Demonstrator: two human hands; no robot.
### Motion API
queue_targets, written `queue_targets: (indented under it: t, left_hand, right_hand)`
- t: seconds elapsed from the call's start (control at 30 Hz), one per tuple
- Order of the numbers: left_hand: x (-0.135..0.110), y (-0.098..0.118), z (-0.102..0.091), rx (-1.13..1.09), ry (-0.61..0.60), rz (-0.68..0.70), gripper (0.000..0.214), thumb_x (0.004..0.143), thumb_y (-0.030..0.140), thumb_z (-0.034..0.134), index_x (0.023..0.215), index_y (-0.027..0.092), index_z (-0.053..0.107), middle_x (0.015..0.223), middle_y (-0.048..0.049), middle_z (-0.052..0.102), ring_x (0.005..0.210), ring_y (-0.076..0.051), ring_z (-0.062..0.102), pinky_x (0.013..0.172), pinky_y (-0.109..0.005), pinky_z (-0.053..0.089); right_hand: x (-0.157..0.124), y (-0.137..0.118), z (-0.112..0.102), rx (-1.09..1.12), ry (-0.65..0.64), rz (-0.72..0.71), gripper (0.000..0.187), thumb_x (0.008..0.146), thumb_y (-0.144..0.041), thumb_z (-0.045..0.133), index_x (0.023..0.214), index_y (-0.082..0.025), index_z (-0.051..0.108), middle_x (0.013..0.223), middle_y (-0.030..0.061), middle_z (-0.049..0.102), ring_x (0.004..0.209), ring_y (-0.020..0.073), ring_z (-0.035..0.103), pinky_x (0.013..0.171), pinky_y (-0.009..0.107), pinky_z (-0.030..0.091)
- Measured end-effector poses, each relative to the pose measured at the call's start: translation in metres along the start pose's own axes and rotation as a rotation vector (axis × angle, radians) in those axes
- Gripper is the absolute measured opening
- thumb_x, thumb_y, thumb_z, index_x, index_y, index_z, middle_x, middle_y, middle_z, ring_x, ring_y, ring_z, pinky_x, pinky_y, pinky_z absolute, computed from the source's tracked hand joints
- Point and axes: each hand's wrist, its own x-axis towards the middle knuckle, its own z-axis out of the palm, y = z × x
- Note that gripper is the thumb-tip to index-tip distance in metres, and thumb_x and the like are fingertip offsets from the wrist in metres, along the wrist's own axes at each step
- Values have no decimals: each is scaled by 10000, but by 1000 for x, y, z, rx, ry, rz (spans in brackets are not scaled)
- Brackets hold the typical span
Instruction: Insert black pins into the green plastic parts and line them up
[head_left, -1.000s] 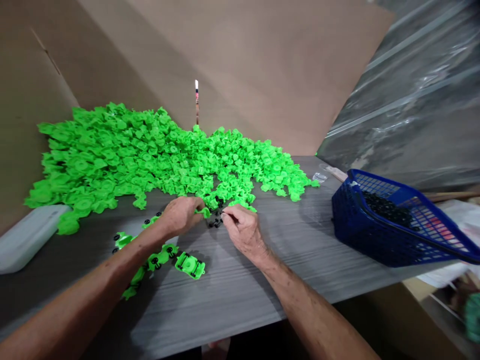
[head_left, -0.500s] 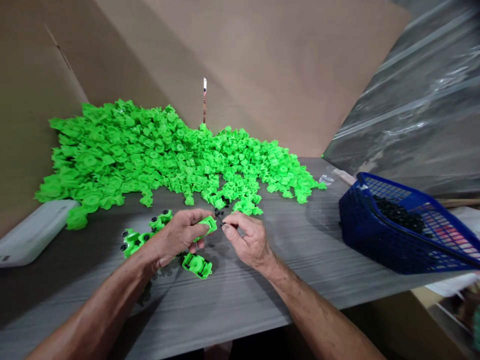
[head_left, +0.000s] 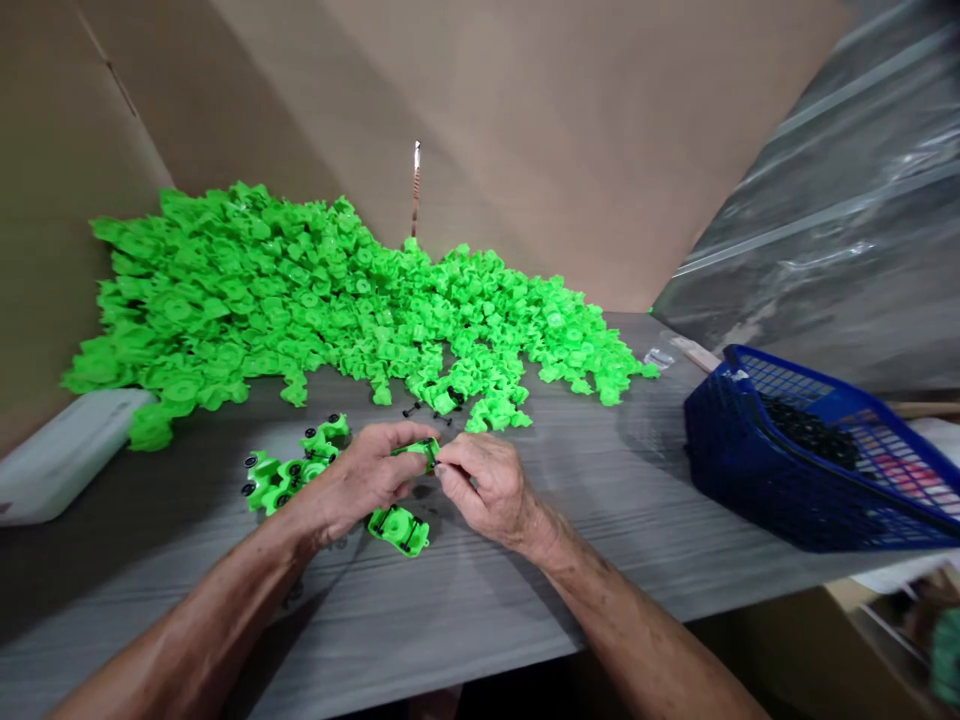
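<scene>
Between the fingers of my left hand is a bright green toy car body, partly covered by the fingers. My right hand pinches a small black wheel axle against the car's right end. Just below the hands, another green car body lies underside up with black axles across it. Several green cars with black wheels sit to the left, partly behind my left forearm. Loose black axles lie on the table beyond my fingers.
A big heap of green car bodies spreads along the cardboard wall. On the right stands a blue basket holding black parts. A white plastic box is at the left, and a thin stick rises behind the heap.
My right hand has moved slightly left, bringing the axle from beside the car body to its end. The hands are now closer together. The camera view has shifted a little.
</scene>
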Motion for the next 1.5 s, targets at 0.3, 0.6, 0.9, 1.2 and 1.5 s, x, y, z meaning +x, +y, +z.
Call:
queue_targets:
  t: [0.3,0.6,0.9,1.2,1.5]
  left_hand:
    - [0,-2,4,-122,70,-21,297,706,348,606,941,173,656,639,34,508,478,-67,402,408,-173,261]
    - [6,-8,12,-227,126,18,381,717,544,670,751,172,594,705,32,481,616,-83,418,522,-175,353]
    - [3,-6,15,-253,143,133,377,727,533,665,790,163,626,754,13,495,670,-104,417,564,-196,371]
    - [2,-11,14,-138,124,250,345,822,506,591,839,165,641,770,-1,515,677,-110,436,583,-215,377]
    - [1,-10,17,-115,182,312,295,831,454,600,849,163,649,778,-7,549,676,-108,448,582,-209,393]
  right_hand:
    - [1,0,-1,-52,-49,-34,166,894,-137,446,790,-195,562,648,8,573,613,151,523,603,293,361]
    - [-2,-4,3,-65,24,-13,158,887,-134,471,849,-196,611,741,47,663,696,169,609,663,304,480]
    - [1,-9,2,42,171,34,156,853,-91,531,831,-185,654,760,50,691,701,145,639,659,268,528]
    - [4,-15,2,199,255,82,81,807,-117,601,838,-178,643,729,43,676,677,147,628,641,285,532]
    - [5,-14,1,236,292,138,80,790,-109,651,746,-175,659,719,38,674,657,127,632,616,256,523]
